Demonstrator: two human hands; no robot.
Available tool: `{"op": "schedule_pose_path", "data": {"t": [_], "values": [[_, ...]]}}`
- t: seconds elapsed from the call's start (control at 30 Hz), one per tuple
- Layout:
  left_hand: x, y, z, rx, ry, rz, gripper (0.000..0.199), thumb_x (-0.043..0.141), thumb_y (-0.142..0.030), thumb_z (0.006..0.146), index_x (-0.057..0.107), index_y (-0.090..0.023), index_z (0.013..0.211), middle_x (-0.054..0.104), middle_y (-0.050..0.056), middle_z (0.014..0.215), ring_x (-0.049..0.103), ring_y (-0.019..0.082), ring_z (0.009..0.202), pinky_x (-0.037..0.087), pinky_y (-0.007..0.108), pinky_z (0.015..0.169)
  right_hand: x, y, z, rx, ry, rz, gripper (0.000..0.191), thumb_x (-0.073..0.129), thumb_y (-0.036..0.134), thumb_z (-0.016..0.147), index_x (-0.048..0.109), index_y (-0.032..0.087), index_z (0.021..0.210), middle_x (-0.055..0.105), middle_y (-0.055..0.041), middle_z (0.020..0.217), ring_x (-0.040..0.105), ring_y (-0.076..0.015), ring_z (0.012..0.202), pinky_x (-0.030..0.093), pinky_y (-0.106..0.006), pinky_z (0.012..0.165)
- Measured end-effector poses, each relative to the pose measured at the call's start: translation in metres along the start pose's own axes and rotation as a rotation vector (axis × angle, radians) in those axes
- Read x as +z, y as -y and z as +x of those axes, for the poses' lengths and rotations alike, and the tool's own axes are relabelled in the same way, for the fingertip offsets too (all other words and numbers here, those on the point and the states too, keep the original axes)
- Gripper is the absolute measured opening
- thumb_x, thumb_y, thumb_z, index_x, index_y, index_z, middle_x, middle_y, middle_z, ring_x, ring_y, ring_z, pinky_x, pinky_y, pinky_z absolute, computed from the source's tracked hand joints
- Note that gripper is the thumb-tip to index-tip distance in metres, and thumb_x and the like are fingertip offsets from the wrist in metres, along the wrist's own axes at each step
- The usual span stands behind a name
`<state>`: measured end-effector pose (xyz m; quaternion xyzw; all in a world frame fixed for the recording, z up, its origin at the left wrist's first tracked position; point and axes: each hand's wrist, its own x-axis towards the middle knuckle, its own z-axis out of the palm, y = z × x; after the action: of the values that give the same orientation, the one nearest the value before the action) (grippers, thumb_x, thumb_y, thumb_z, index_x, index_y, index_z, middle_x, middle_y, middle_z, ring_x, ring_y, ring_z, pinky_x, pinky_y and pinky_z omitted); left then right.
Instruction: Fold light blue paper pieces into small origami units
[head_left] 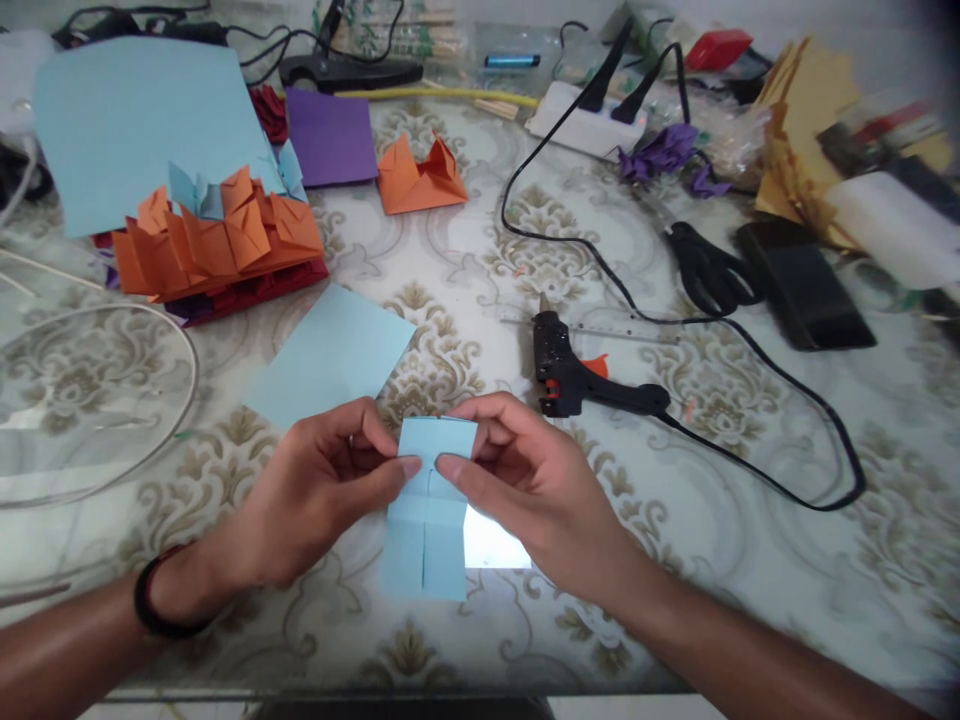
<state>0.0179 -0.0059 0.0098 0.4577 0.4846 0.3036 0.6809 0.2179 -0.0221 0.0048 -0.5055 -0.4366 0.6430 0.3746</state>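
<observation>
A folded strip of light blue paper is held upright near the table's front edge, with a lengthwise slit or seam and a crosswise crease. My left hand pinches its left side between thumb and fingers. On the opposite side my right hand grips it the same way, the thumb resting close to the middle seam. Fingertips behind the paper are hidden. Just beyond my left hand lies a flat blue paper square. To the right of my right hand rests a black hot glue gun.
Folded orange paper pieces are stacked at the left by a large blue sheet. A purple square and an orange folded piece lie behind. Scissors, a phone, a power strip and a looping cord occupy the right.
</observation>
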Motion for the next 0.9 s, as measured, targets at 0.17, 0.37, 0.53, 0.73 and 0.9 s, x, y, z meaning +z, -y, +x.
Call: {"op": "schedule_pose_path", "data": {"t": [0.17,0.37,0.53,0.73,0.9], "values": [[-0.001,0.000,-0.001,0.004,0.002,-0.001,0.028,0.073,-0.025,0.088,0.050,-0.018,0.073,0.047,-0.007,0.059,0.034,0.005,0.049,0.027,0.016,0.043,-0.001,-0.002,-0.001,-0.018,0.010,-0.012,0.024,0.073,0.032,0.089,0.062,0.023,0.108,0.058,0.0017,0.079,0.054,-0.0138,0.072,0.046,-0.026,0.063],[-0.002,-0.001,-0.005,0.048,0.061,0.022,0.020,0.067,-0.026,0.095,0.048,-0.023,0.093,0.053,-0.006,0.065,0.040,0.008,0.052,0.030,0.018,0.047,-0.001,-0.002,-0.001,-0.049,0.000,-0.024,0.025,0.075,0.033,0.089,0.062,0.024,0.109,0.056,0.0033,0.076,0.054,-0.0130,0.068,0.047,-0.025,0.061],[-0.001,0.003,-0.013,0.176,-0.036,0.248,0.013,0.062,-0.025,0.099,0.049,-0.024,0.100,0.055,-0.007,0.065,0.046,0.009,0.055,0.037,0.018,0.052,-0.002,-0.003,0.000,-0.088,-0.038,-0.093,0.023,0.077,0.031,0.087,0.067,0.025,0.107,0.056,0.0040,0.071,0.058,-0.0130,0.065,0.052,-0.025,0.061],[-0.006,-0.003,-0.010,0.193,0.006,0.426,0.013,0.068,-0.029,0.094,0.071,-0.022,0.105,0.074,-0.002,0.078,0.063,0.013,0.068,0.048,0.020,0.063,-0.004,-0.005,-0.002,-0.145,-0.094,-0.127,0.017,0.084,0.029,0.080,0.072,0.026,0.091,0.072,0.0006,0.078,0.071,-0.0159,0.071,0.060,-0.026,0.064],[-0.006,-0.011,-0.009,0.189,0.036,0.483,0.033,0.061,-0.028,0.097,0.071,-0.017,0.067,0.052,-0.004,0.056,0.043,0.010,0.053,0.035,0.021,0.051,-0.004,-0.002,-0.002,-0.162,-0.094,-0.168,0.014,0.084,0.027,0.080,0.073,0.026,0.089,0.073,0.0011,0.076,0.071,-0.0149,0.069,0.059,-0.024,0.062]]}}
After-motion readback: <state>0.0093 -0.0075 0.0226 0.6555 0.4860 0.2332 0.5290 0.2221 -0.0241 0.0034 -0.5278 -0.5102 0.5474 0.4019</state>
